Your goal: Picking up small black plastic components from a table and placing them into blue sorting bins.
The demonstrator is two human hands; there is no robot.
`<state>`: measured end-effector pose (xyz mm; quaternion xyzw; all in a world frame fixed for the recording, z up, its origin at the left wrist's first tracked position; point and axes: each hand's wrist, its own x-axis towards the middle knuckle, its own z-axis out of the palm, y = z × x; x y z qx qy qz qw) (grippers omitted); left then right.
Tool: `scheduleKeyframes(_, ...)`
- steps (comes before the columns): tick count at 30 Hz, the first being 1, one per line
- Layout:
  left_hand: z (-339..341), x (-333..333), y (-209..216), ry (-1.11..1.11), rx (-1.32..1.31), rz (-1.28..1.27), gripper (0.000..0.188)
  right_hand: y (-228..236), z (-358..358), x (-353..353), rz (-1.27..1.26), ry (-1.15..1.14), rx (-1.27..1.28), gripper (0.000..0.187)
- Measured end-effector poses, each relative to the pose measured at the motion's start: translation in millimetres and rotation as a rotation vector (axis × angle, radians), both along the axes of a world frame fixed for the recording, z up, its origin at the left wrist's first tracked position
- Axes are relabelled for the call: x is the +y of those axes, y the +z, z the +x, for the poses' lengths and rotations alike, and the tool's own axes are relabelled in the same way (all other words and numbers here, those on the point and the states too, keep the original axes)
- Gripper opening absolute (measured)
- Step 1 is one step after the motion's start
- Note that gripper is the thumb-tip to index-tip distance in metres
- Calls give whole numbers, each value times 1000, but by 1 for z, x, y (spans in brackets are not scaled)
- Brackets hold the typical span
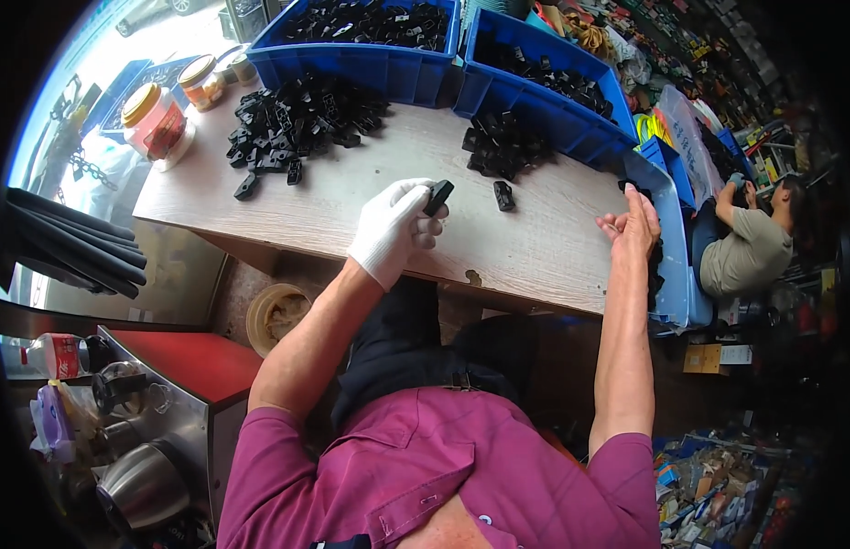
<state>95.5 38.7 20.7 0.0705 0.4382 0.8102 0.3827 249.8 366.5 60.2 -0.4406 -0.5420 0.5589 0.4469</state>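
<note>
My left hand (402, 226), in a white knit glove, pinches a small black plastic part (438, 198) above the near half of the table (351, 215). My bare right hand (632, 224) is over the table's right end, at the inner side of a light blue bin (670, 197) holding black parts. Its fingers are apart, some stretched and some bent, and I see nothing held in them. One loose black part (504, 196) lies between my hands. Beyond it is a small heap of black parts (505, 146), and a larger heap (297, 119) spreads at the far left.
Two blue crates (351, 69) (553, 119) of black parts stand along the back. Lidded jars (155, 123) stand at the table's left end. Below left are a red-topped cabinet (182, 361), a steel kettle (143, 485) and a bucket (276, 316). Another person (745, 242) sits at the right.
</note>
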Motion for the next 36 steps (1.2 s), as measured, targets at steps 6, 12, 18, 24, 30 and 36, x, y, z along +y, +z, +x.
scheduleKeyframes(6, 15, 39, 0, -180, -28, -83, 32, -9, -18, -82, -197, 823, -94, 55)
scheduleKeyframes(12, 18, 55, 2, -325, -51, -164, 35, -26, -27, -111, -174, 923, -139, 38)
scheduleKeyframes(18, 31, 51, -13, -158, 620, -251, 42, -37, -32, -116, -166, 866, -122, 33)
scheduleKeyframes(24, 26, 50, -23, 159, 1498, -594, 28, -42, -42, -120, -123, 828, -238, 29)
scheduleKeyframes(30, 2, 32, -27, 338, 1724, -762, 8, -27, -54, -117, -163, 591, -320, 49)
scheduleKeyframes(36, -1, 30, -22, 264, 1847, -818, 7, -24, -73, -110, -42, 534, -563, 58)
